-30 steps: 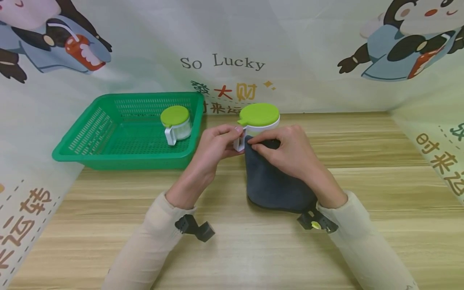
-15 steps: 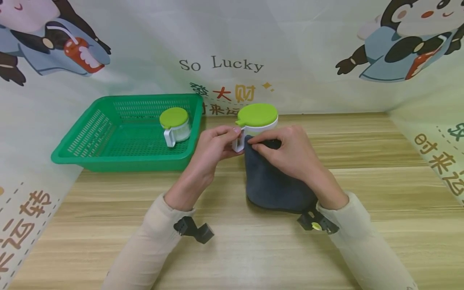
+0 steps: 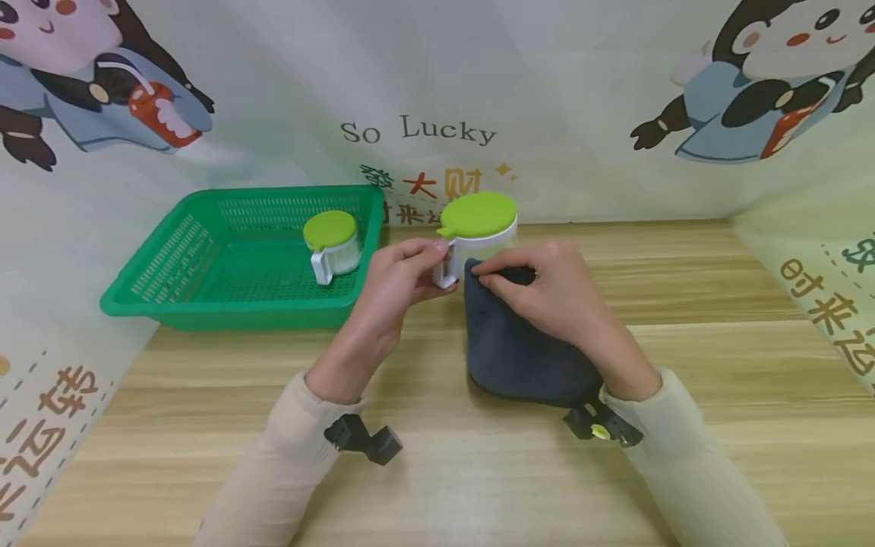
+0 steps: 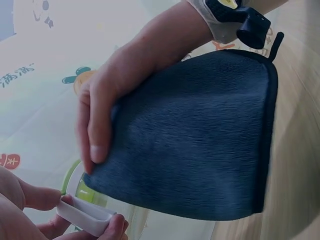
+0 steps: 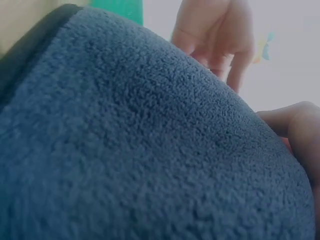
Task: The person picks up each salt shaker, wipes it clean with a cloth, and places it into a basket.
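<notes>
My left hand (image 3: 393,292) grips the white handle (image 4: 85,216) of a clear seasoning jar with a bright green lid (image 3: 480,215). The jar is held up in front of the back wall, lid on top in the head view. Just right of it, my right hand (image 3: 547,292) pinches the upper edge of a dark blue-grey cleaning cloth (image 3: 519,349), which hangs down and covers the jar's lower front. In the left wrist view the cloth (image 4: 190,140) shows a dark bound edge with a small loop. The right wrist view is mostly filled by its fuzzy surface (image 5: 150,135).
A green plastic basket (image 3: 253,313) stands at the back left of the wooden table (image 3: 437,471). Inside it is a second, similar jar (image 3: 335,243) with a green lid. A printed cloth backdrop (image 3: 574,152) closes off the back and sides.
The jar and left hand have shifted slightly left, showing a little more of the jar beside the cloth. The right hand keeps its pinch. The head view has tilted up slightly.
</notes>
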The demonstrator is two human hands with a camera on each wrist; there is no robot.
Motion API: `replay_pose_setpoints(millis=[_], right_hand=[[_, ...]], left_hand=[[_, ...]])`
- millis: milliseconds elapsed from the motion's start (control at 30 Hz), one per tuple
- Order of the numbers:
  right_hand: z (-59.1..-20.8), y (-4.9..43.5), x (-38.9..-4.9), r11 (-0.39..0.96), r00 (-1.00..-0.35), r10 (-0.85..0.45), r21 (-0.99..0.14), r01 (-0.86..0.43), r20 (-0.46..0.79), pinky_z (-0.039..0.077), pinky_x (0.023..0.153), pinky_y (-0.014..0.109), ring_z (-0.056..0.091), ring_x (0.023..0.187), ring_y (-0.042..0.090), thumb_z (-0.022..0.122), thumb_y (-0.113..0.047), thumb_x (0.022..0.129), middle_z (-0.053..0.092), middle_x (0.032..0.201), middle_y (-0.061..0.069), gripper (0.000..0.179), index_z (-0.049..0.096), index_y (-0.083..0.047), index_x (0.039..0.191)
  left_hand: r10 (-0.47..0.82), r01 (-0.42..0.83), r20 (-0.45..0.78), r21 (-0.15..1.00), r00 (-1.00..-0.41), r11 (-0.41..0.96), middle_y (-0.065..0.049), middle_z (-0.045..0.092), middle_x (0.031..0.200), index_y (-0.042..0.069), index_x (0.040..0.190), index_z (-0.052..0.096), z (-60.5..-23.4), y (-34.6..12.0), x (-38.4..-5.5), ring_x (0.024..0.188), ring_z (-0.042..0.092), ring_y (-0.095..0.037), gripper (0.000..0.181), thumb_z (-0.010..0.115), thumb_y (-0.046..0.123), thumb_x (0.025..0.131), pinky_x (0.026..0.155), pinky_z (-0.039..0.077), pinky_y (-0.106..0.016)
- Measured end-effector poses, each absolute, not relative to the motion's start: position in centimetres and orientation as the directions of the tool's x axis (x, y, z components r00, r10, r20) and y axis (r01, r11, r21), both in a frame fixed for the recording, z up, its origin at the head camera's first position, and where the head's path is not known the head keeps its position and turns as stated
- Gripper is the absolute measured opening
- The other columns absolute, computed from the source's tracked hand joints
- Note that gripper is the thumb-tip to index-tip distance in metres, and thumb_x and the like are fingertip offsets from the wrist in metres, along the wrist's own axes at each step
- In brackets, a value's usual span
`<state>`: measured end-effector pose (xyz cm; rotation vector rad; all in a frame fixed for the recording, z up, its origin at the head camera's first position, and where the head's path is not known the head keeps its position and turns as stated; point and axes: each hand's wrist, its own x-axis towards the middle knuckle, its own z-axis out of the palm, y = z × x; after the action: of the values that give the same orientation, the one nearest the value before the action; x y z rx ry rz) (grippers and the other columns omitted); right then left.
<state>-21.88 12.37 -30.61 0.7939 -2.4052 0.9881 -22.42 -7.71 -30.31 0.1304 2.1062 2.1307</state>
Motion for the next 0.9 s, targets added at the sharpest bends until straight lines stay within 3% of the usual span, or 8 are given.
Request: replay_pose_setpoints(millis=[200,433,733,900], right_hand=[[-30.34,12.76,-21.67,0.552,-0.739,-0.288,-0.525,-0.648,0.609,0.054,0.08,0.025,0.07,0.089,0.006,0.076,-0.017,0.082,0.076,0.087,-0.005,0.012,0.079,-0.022,0.093],[-30.19,12.85,-21.78,0.595,-0.765,-0.328,-0.507,-0.623,0.555,0.053,0.077,0.027,0.069,0.089,0.008,0.076,-0.019,0.083,0.075,0.088,-0.005,0.009,0.079,-0.023,0.09],[-30.05,13.26,-21.62,0.568,-0.732,-0.275,-0.509,-0.647,0.624,0.054,0.077,0.026,0.07,0.089,0.006,0.076,-0.019,0.082,0.076,0.088,-0.005,0.011,0.079,-0.022,0.093],[-29.91,13.39,-21.62,0.585,-0.759,-0.311,-0.514,-0.628,0.572,0.053,0.079,0.027,0.068,0.092,0.007,0.076,-0.02,0.083,0.075,0.089,-0.007,0.009,0.079,-0.024,0.091]], left_hand=[[0.151,-0.058,-0.057,0.998,-0.987,-0.001,-0.008,0.06,0.103,-0.001,0.106,0.066,-30.33,-7.81,-22.43,0.087,0.067,-0.025,0.031,0.056,0.027,0.098,0.085,0.058,-0.036],[0.145,-0.046,-0.043,0.999,-0.988,-0.014,-0.009,0.06,0.105,0.002,0.108,0.067,-30.21,-7.96,-22.41,0.088,0.067,-0.026,0.03,0.056,0.028,0.098,0.086,0.058,-0.036],[0.153,-0.029,-0.027,1.0,-0.988,-0.008,-0.01,0.061,0.104,-0.002,0.108,0.066,-30.35,-7.72,-22.48,0.088,0.068,-0.027,0.032,0.057,0.027,0.098,0.084,0.058,-0.035],[0.142,-0.019,-0.018,1.0,-0.99,-0.009,-0.01,0.061,0.108,-0.002,0.109,0.066,-30.39,-7.89,-22.33,0.086,0.068,-0.024,0.033,0.056,0.027,0.098,0.083,0.058,-0.034]])
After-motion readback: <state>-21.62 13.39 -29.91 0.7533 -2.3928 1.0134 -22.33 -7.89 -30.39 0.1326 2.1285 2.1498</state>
